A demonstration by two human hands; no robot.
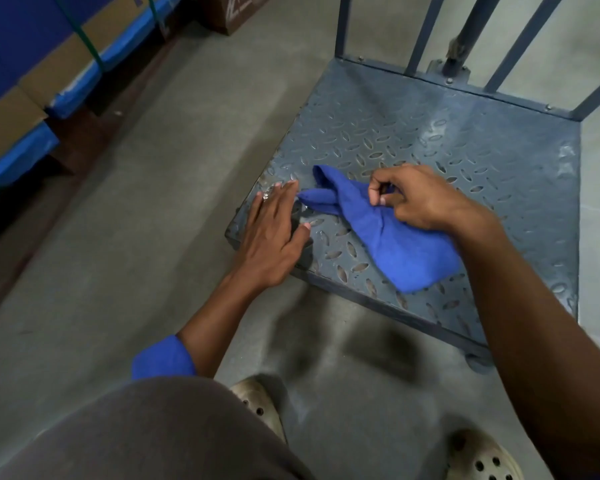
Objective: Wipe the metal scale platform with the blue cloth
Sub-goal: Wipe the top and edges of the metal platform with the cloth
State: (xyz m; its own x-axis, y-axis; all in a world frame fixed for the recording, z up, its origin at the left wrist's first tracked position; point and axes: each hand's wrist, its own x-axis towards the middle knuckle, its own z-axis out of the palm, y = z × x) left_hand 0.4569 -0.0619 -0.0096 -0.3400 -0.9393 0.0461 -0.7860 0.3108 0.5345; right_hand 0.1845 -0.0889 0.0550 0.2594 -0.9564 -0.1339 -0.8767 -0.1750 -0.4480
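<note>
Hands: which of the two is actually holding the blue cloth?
The right hand pinches the blue cloth between thumb and fingers; the left hand lies flat, fingers straight, on a corner of the metal scale platform.

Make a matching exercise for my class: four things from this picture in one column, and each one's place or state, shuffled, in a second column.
1. left hand
2. right hand
3. blue cloth
4. cardboard boxes

A. pinches the blue cloth
B. stacked at the far left
C. fingers straight, on the near left corner of the metal scale platform
D. lies crumpled on the metal scale platform

Pairs: 1-C, 2-A, 3-D, 4-B
</note>
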